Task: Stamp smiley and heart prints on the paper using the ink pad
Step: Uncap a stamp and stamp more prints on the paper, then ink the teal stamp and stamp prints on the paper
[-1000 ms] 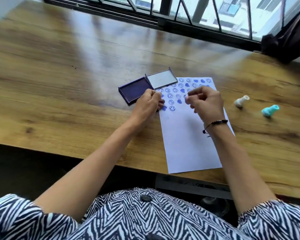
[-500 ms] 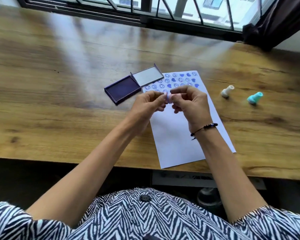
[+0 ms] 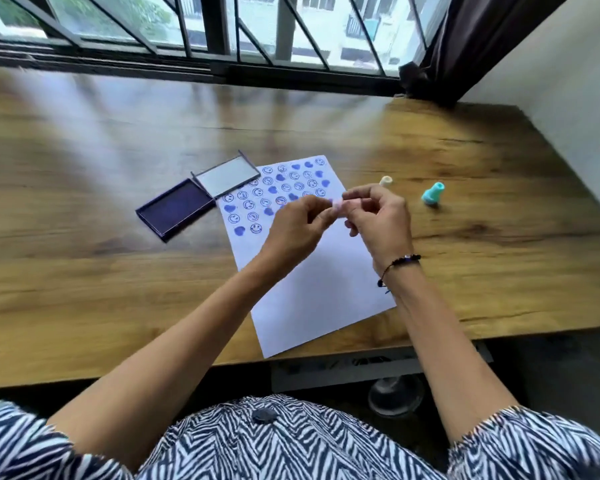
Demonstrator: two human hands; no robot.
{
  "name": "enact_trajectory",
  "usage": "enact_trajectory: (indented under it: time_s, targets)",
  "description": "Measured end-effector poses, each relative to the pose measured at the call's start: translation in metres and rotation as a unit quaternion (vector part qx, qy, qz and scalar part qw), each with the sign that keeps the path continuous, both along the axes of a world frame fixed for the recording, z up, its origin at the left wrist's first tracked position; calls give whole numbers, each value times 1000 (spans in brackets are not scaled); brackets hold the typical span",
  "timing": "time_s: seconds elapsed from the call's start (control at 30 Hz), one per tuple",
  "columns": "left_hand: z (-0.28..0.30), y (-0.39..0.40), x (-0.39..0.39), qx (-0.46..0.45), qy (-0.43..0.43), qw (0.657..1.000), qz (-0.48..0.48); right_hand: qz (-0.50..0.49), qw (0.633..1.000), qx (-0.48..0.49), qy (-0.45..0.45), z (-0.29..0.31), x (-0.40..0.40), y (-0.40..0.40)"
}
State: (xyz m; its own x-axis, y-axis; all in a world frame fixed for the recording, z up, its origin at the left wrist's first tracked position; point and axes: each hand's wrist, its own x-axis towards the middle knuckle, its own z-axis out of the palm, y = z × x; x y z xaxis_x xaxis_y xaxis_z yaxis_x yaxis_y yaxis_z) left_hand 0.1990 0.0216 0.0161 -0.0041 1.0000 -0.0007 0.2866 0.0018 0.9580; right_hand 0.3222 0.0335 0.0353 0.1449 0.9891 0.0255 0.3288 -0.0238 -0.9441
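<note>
A white paper lies on the wooden table, its far half filled with blue smiley and heart prints. Left of it sits the open ink pad with its clear lid folded back. My left hand and my right hand are raised over the paper's middle, fingertips meeting on a small pale pink stamp held between them. The stamp is mostly hidden by fingers and blurred.
Two more stamps stand on the table right of the paper: a cream one and a turquoise one. A window with dark bars runs along the table's far edge, with a dark curtain at the right.
Both hands lifted off the printed rows and came together over the paper, fingertips now pinching the small pink stamp between them. The view tilted up and shifted right.
</note>
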Motion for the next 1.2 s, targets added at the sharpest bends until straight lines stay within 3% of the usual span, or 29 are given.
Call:
enact_trajectory:
  time_s: [0.07,0.13,0.3,0.37,0.47,0.53,0.67,0.8,1.0,1.1,1.2]
  targets:
    - [2,8,19,-5,15,1000,17,-30,980,33,-196,0,22,21]
    - [3,14,34,-18,6,999,28,-28,942,34,-334,-2,41,36]
    - [-1,22,52,-33,-12,999,31,26,889,7,-457,-18,55,49]
    - [-3,25,54,-39,-23,998,33,33,891,3,-453,-18,59,50]
    - [-9,29,54,-49,-45,997,40,-39,904,57,-421,-8,77,52]
    - [-10,28,55,-54,-52,996,41,-81,889,68,-446,-1,96,60]
    - [-12,25,59,-51,-55,997,29,-45,865,-37,-499,-1,119,78]
    - [-13,25,55,-55,-60,996,23,-33,875,-54,-479,-11,120,77]
    - [-12,30,47,-65,-131,989,19,-128,922,97,-354,26,101,63]
    - [-3,31,47,-55,-188,981,-10,-62,947,108,-296,41,69,50]
    - [6,31,37,-28,-225,974,-6,6,981,48,-186,42,38,40]
